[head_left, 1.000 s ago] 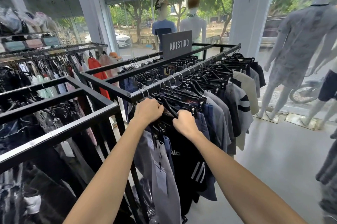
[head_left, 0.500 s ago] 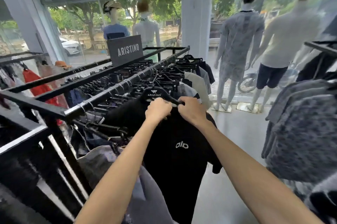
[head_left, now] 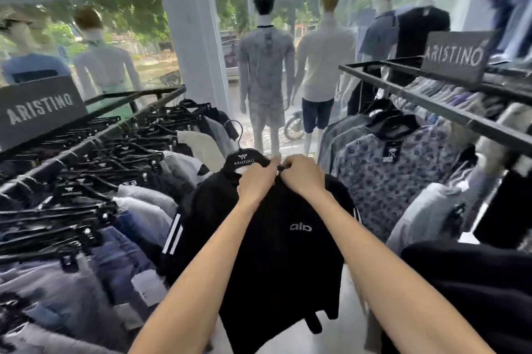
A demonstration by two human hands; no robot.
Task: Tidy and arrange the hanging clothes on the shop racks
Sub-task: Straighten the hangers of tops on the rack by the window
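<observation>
Daylight through front glass, motion blur, wide-angle edge warp.

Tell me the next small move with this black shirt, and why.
Probably settle the neck squarely on the hanger before rehanging it. The left hand and right hand both pinch the black shirt at its neck, and the hook is free in the air, on neither the left rack nor the right rack.

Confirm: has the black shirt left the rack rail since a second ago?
Yes. The black shirt is off the rack rail, held out to its right in the aisle, hanger unhooked.
</observation>
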